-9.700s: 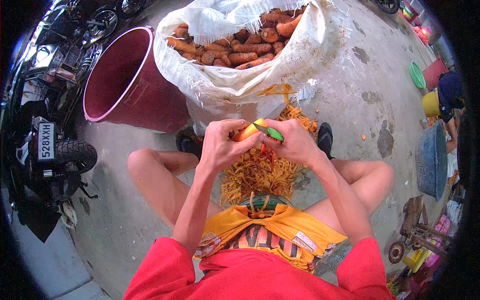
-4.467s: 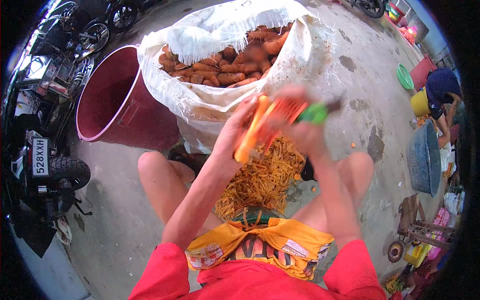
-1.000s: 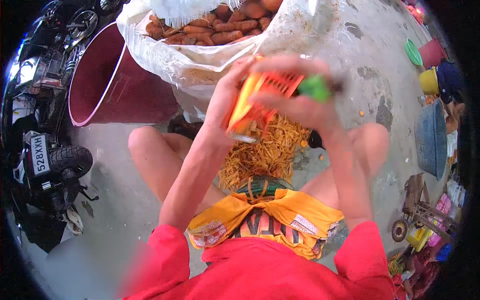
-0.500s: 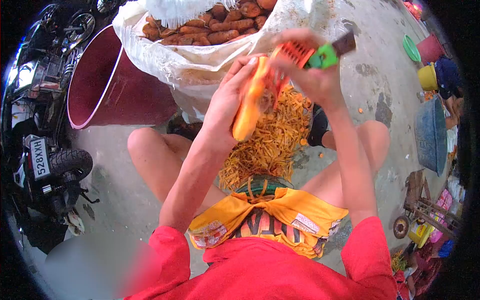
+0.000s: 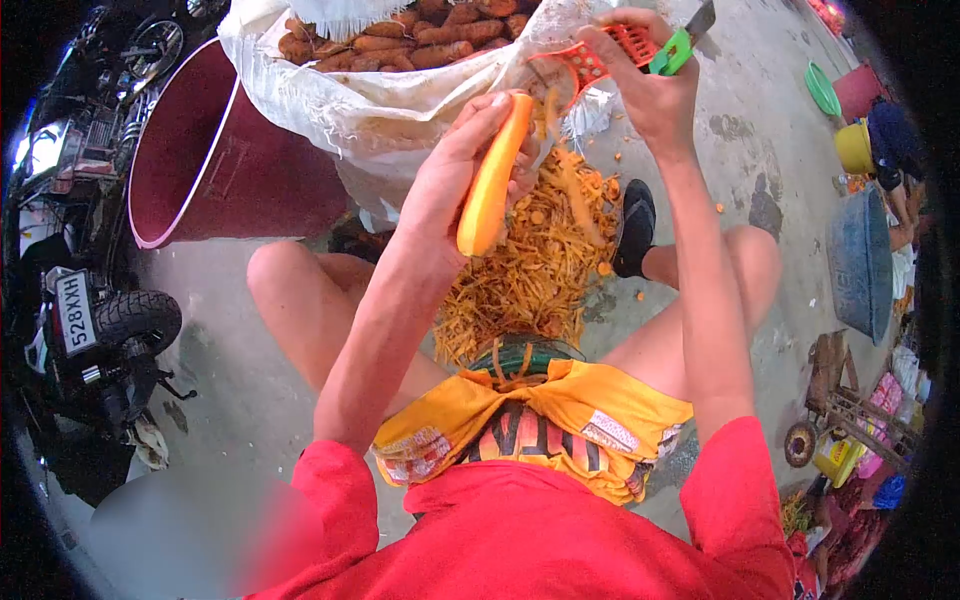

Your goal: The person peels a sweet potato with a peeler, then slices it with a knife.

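Head view: carrot (image 5: 494, 182) held by left grip (image 5: 450, 172), fingers wrapped round its side, above heap of peelings (image 5: 535, 275), near sack (image 5: 400, 112). Long axis steep, slanted: one end up and slightly right, other down and left. Carrot bright orange, smooth, bare of skin where seen, lower end blunt. Right grip (image 5: 655, 98) holds both red peeler (image 5: 592, 66) and green-handled knife (image 5: 673, 53), blade up and right.
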A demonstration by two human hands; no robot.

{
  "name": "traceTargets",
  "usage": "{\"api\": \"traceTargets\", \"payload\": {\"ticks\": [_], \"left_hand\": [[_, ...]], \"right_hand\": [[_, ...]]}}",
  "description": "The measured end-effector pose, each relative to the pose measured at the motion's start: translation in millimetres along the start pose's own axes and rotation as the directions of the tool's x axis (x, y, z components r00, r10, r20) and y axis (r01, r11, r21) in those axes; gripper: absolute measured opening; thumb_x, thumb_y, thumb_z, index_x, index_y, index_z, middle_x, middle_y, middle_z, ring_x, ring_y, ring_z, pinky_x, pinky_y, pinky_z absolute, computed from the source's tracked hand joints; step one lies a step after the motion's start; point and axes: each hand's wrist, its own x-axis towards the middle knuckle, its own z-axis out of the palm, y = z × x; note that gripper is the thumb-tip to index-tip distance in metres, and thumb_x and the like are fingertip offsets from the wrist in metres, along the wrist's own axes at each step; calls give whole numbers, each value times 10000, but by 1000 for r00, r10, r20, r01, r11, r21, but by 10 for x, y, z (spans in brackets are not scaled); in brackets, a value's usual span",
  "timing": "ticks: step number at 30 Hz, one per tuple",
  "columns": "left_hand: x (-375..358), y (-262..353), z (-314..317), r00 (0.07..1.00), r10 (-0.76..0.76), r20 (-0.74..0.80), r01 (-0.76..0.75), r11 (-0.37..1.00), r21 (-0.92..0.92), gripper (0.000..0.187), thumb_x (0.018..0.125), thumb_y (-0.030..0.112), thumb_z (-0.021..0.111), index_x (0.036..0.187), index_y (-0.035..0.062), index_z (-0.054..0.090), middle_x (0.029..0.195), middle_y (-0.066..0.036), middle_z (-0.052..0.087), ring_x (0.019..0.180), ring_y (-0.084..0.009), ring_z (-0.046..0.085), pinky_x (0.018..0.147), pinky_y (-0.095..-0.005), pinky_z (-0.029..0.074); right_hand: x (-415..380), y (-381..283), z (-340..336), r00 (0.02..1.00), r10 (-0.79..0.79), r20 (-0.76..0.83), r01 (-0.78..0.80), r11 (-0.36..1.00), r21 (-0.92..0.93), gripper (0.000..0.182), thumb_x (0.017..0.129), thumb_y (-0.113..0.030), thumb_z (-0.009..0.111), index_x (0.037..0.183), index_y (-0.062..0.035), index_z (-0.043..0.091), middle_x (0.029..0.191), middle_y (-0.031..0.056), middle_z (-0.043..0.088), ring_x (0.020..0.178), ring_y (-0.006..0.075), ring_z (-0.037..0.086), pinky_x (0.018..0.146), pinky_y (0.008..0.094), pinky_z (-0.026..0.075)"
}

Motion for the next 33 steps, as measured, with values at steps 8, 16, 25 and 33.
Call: {"api": "traceTargets", "payload": {"ticks": [8, 16, 25, 33], "left_hand": [[-93, -3, 147, 999, 25, -45, -30, 992, -120, 244, 1077, 276, 567, 1282, 148, 593, 1072, -8, 672, 815, -85, 648, 657, -240, 557], [-3, 63, 85, 1000, -9, 8, 10, 997, -75, 218, 1080, 275, 559, 1205, 100, 593, 1024, -8, 655, 873, -122, 667, 743, -281, 570], [51, 49, 60, 995, 11, 99, 6, 985, -172, 232, 1088, 238, 508, 1232, 77, 591, 1142, -59, 681, 936, -169, 700, 727, -279, 586], [74, 32, 20, 915, -111, 389, 265, 890, -370, 343, 1065, 348, 555, 1274, 79, 594, 1149, -94, 711, 1010, -217, 723, 881, -394, 616]], "right_hand": [[-331, -313, 240, 977, 82, 195, -100, 992, 81, 221, 874, -134, 851, 1050, -58, 740, 955, 8, 731, 877, 70, 662, 794, 242, 547], [-240, -515, 262, 983, 85, 164, -129, 950, 283, 323, 818, -167, 889, 1071, -62, 719, 923, 27, 746, 863, 88, 685, 800, 270, 559], [-158, -158, 123, 990, 77, 122, -107, 960, 260, 339, 868, -84, 853, 1135, -54, 647, 1045, -1, 676, 928, 71, 642, 801, 213, 532], [-272, -510, 179, 945, 87, 315, -174, 950, 260, 369, 823, -69, 886, 1106, -54, 650, 1047, -2, 686, 949, 65, 637, 835, 237, 547]]}}
